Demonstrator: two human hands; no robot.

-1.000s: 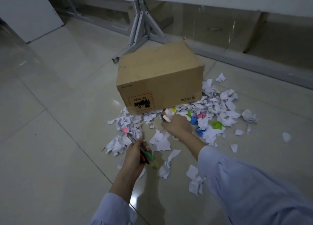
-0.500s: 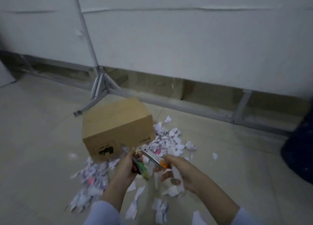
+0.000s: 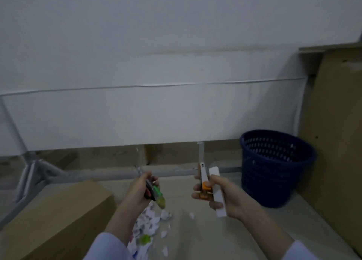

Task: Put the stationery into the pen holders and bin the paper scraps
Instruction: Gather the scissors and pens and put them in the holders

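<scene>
My left hand [image 3: 140, 191] grips a small bunch of pens and markers [image 3: 155, 192], one with a green and yellow end pointing down to the right. My right hand [image 3: 225, 198] holds a white utility knife with an orange slider [image 3: 203, 178] together with a flat white stick-shaped item [image 3: 217, 189], both standing roughly upright. Torn paper scraps [image 3: 147, 225], mostly white with a green piece, lie on the floor below and between my forearms. A dark blue mesh waste bin [image 3: 274, 169] stands on the floor to the right of my right hand. No pen holder is visible.
A cardboard box [image 3: 52, 218] sits on the floor at lower left. A white panel on a grey metal frame [image 3: 109, 174] spans the back. Tall brown cardboard [image 3: 335, 134] leans at the right, beside the bin.
The view has swung up and to the right, bringing the blue bin into sight. Both hands have lifted off the scrap pile with their stationery; the box has slid to the lower left.
</scene>
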